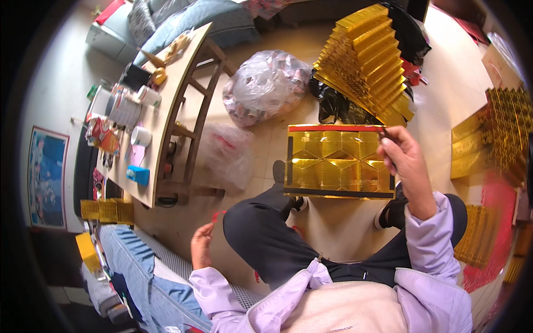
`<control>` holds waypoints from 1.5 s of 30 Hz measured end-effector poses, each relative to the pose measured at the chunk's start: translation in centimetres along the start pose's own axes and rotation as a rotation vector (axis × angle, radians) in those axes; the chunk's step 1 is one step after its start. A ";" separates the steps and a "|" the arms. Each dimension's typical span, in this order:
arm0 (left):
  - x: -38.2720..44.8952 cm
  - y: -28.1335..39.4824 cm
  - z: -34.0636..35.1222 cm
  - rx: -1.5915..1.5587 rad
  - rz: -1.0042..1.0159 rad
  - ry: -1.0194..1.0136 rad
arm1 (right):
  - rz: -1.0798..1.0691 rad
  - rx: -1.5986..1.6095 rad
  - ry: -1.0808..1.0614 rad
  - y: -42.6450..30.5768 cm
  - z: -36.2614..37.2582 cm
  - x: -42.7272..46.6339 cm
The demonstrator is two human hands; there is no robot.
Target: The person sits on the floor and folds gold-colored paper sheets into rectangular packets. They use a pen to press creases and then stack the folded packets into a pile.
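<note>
A shiny gold foil board (339,164) with molded, box-like shapes faces me above my feet. Along its top edge runs a red strip (333,128); black strips (341,193) line its bottom and sides. At the board's upper right corner, my right hand (404,160) grips a slim dark tool (385,134) whose tip meets the end of the red strip. The exact kind of tool cannot be made out. Off to the left, beside my knee, my left hand (202,245) pinches a thin curled red strip (217,214). What supports the board is not visible.
Pleated gold foil pieces (366,62) stand ahead over black plastic bags (331,98); more gold stacks (479,141) are at right. A clear bag of small items (266,85) lies on the floor. On the left stands a wooden table (175,100) with jars and a tape roll (141,136).
</note>
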State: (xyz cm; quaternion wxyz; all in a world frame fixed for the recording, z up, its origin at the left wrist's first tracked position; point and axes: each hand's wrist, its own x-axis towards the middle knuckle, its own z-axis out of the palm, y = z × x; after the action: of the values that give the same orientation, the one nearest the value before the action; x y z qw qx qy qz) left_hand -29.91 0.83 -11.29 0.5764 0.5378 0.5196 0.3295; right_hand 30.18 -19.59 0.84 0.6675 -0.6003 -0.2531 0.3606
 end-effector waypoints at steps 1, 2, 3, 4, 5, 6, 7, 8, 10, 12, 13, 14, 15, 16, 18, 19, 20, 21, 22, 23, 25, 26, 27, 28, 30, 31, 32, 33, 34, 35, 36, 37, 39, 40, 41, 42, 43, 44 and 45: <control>-0.3 4.7 5.7 -0.412 -0.001 0.062 | 0.015 -0.034 0.030 -0.3 -1.3 -0.7; -0.1 3.8 3.5 -0.340 0.056 0.112 | 0.012 -0.051 0.031 -0.3 -2.1 -0.9; 0.8 2.7 1.5 -0.271 0.107 0.150 | 0.019 -0.064 0.015 -0.4 -2.3 -0.7; 1.8 3.3 2.5 0.011 0.119 0.238 | 0.021 -0.089 0.031 -0.7 -3.0 -0.8; 3.0 4.3 3.5 0.295 0.134 0.318 | 0.022 -0.112 0.054 -1.0 -3.6 -0.9; 3.4 6.4 6.5 0.097 0.174 0.252 | 0.018 -0.130 0.050 -1.2 -4.1 -0.7; 3.2 9.2 10.4 -0.055 0.139 0.231 | -0.006 -0.177 0.046 -1.5 -4.4 -0.2; 3.7 11.5 13.4 0.188 0.218 0.203 | 0.013 -0.181 0.073 -1.7 -5.0 0.1; 5.0 14.8 17.5 0.655 0.515 0.152 | 0.052 -0.197 0.104 -1.9 -6.0 1.4; 5.3 18.8 22.2 1.073 0.640 0.079 | 0.112 -0.232 0.143 -1.0 -7.8 2.8; 6.2 19.3 24.2 1.075 0.732 0.082 | 0.121 -0.248 0.160 -0.1 -8.6 3.3; 7.4 19.1 26.1 1.072 0.821 0.086 | 0.130 -0.265 0.175 0.7 -9.2 3.9; 8.6 18.7 27.9 1.067 0.911 0.086 | 0.142 -0.282 0.192 1.8 -9.9 4.4; 9.5 19.0 29.5 1.006 0.961 0.003 | 0.141 -0.305 0.208 2.9 -10.1 4.7; 9.2 20.2 34.5 0.772 0.788 -0.322 | 0.163 -0.317 0.228 5.2 -10.5 5.3; 8.3 20.7 37.4 0.660 0.689 -0.470 | 0.184 -0.329 0.251 6.1 -10.4 5.4; 8.0 19.8 40.3 0.602 0.742 -0.512 | 0.195 -0.358 0.250 6.4 -10.3 5.3; 7.8 18.8 43.0 0.548 0.798 -0.551 | 0.202 -0.382 0.246 6.6 -10.0 5.2; 7.3 18.3 45.3 0.583 0.786 -0.613 | 0.206 -0.389 0.235 7.1 -9.7 5.3; 6.8 17.8 47.7 0.610 0.776 -0.683 | 0.193 -0.401 0.247 7.9 -9.7 5.3; 6.5 16.3 51.8 0.642 0.867 -0.668 | 0.184 -0.406 0.242 8.9 -9.5 5.4; 6.7 15.3 53.5 0.617 0.911 -0.656 | 0.184 -0.393 0.244 9.2 -9.4 5.4; 6.9 14.3 54.7 0.612 0.890 -0.630 | 0.222 -0.340 0.240 8.6 -9.1 5.0; 7.0 13.6 56.0 0.606 0.871 -0.609 | 0.221 -0.321 0.242 8.3 -9.0 4.7; 7.3 12.4 57.6 0.575 0.830 -0.599 | 0.219 -0.297 0.238 7.8 -9.0 4.5; 7.5 11.8 58.0 0.567 0.825 -0.588 | 0.219 -0.291 0.231 7.5 -8.9 4.5; 7.8 11.2 58.3 0.559 0.819 -0.576 | 0.218 -0.286 0.223 7.4 -8.8 4.6; 7.8 11.1 58.6 0.548 0.813 -0.568 | 0.221 -0.285 0.221 7.3 -8.8 4.6; 7.8 11.1 58.8 0.553 0.825 -0.557 | 0.223 -0.285 0.218 7.3 -8.8 4.7; 7.8 11.0 58.9 0.557 0.837 -0.546 | 0.225 -0.284 0.215 7.4 -8.8 4.8; 7.7 11.2 59.3 0.558 0.854 -0.536 | 0.214 -0.280 0.223 7.4 -8.9 4.8; 7.7 11.1 59.4 0.534 0.876 -0.531 | 0.202 -0.277 0.232 7.7 -9.1 4.8; 7.7 11.0 59.7 0.474 0.925 -0.535 | 0.167 -0.238 0.249 8.8 -9.3 5.1; 8.0 10.7 59.6 0.449 0.930 -0.526 | 0.169 -0.247 0.256 8.5 -8.9 5.1; 8.5 10.5 59.2 0.489 0.951 -0.508 | 0.175 -0.262 0.271 8.0 -8.5 5.1; 8.6 10.5 59.0 0.470 0.936 -0.530 | 0.121 -0.294 0.275 8.2 -8.4 5.2; 8.0 11.0 59.1 0.452 0.805 -0.580 | 0.069 -0.329 0.284 8.5 -8.7 5.1; 8.3 10.7 59.2 0.469 0.812 -0.568 | 0.084 -0.312 0.286 8.3 -8.8 5.0; 8.0 11.1 59.1 0.509 0.795 -0.562 | 0.096 -0.283 0.277 8.0 -8.6 4.8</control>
State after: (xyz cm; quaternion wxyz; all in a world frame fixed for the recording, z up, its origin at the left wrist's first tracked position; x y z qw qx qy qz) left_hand 30.40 -5.78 -9.59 0.3760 0.8823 0.1656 0.2295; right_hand 38.38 -20.98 -8.79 0.5869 -0.7434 -0.1782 0.2667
